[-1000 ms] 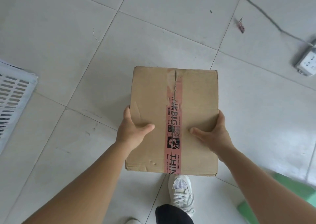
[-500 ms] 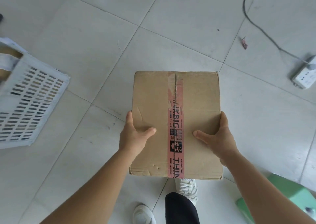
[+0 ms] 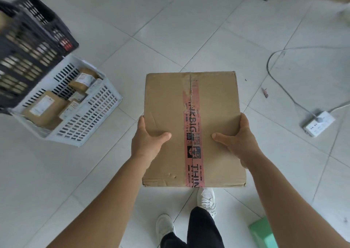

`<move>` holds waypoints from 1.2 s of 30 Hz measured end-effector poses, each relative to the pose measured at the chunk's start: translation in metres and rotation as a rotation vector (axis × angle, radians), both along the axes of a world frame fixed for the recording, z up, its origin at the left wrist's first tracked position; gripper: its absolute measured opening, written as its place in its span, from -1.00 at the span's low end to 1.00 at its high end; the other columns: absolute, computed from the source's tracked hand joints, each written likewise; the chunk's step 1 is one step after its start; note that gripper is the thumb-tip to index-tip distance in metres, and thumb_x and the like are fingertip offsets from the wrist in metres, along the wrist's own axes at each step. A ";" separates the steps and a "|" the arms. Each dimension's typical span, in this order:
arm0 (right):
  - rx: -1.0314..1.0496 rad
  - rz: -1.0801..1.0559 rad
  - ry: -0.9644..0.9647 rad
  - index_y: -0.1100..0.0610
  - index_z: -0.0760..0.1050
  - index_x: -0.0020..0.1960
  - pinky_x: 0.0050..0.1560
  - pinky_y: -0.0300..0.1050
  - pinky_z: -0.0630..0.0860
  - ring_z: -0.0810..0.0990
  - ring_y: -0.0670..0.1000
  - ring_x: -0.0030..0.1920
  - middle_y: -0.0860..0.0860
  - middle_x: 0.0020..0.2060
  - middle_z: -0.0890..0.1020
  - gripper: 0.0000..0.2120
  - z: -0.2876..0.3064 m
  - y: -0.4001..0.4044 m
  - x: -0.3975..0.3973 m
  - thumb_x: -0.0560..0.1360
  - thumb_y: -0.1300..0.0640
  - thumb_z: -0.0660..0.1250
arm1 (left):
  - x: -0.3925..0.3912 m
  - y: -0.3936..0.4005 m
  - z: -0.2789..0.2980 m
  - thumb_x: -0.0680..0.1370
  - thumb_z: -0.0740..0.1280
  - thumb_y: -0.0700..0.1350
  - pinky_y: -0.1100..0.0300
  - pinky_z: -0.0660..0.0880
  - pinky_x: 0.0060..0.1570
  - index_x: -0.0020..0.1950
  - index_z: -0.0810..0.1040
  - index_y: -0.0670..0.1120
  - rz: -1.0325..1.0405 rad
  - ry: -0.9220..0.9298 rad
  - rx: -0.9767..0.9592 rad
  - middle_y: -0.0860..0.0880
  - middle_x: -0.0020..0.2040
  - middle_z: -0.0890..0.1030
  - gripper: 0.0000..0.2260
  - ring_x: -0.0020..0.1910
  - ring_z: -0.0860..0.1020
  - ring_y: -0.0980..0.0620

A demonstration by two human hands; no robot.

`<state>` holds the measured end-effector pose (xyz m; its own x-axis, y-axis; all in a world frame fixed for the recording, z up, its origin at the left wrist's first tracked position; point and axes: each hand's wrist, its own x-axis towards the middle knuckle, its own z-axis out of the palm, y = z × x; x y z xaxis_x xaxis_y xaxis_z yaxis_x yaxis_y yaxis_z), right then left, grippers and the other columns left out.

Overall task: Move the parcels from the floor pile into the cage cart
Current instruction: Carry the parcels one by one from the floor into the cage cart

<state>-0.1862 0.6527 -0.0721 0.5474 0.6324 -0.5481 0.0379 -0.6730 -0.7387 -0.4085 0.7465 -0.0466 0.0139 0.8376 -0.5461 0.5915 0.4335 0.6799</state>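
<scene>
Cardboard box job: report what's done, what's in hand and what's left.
Done: several small parcels already lie in the white crate at left. In hand: the cardboard box with pink tape, gripped by the left hand and right hand above the floor. Left: setting this box down; no floor pile is in view, so the remainder cannot be told.

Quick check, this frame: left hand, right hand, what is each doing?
Left hand: holding the cardboard box at its left edge, thumb on top.
Right hand: holding the same box at its right edge, thumb on top.
</scene>
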 end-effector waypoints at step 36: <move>0.439 1.106 0.152 -0.08 0.21 0.40 -0.04 -0.07 0.49 0.52 -0.04 0.04 -0.17 0.04 0.50 -0.23 0.301 0.000 -0.289 0.34 0.12 0.58 | -0.252 -0.259 0.283 0.40 0.53 -0.05 0.11 0.42 -0.02 0.39 0.30 0.09 1.078 0.041 0.501 0.16 0.02 0.49 -0.36 0.01 0.50 0.03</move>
<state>-0.4748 0.6524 0.2289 -0.4620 0.8684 -0.1801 0.3293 -0.0207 -0.9440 -0.6605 0.4879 0.2367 -0.8387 0.5268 -0.1382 0.1096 0.4118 0.9047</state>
